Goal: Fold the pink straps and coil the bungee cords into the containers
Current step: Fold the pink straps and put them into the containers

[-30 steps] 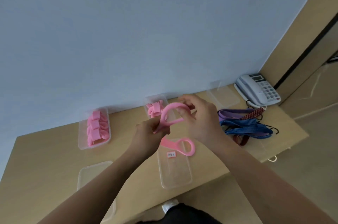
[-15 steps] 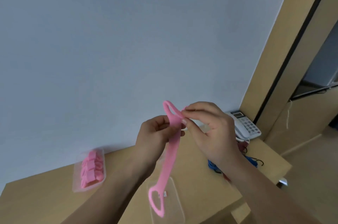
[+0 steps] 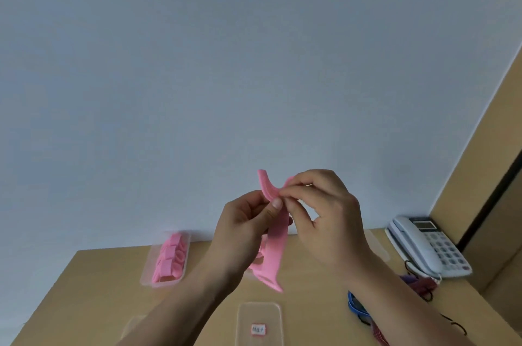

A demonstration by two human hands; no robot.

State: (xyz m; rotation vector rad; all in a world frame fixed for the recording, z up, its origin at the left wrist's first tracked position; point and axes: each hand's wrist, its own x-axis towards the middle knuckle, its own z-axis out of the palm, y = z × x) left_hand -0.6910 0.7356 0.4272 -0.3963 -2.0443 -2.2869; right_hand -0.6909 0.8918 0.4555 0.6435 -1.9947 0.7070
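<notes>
Drawn up shorter than a moment ago, the long pink foam strap (image 3: 278, 246) is hanging above the light wooden table (image 3: 84, 303), while the left hand (image 3: 240, 232) and right hand (image 3: 330, 221) are both pinching its upper bend.

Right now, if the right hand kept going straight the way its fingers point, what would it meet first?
The right hand points toward the left hand and pinches the pink strap between them. The strap comes first, then probably the left thumb just behind; depth is unclear.
</notes>
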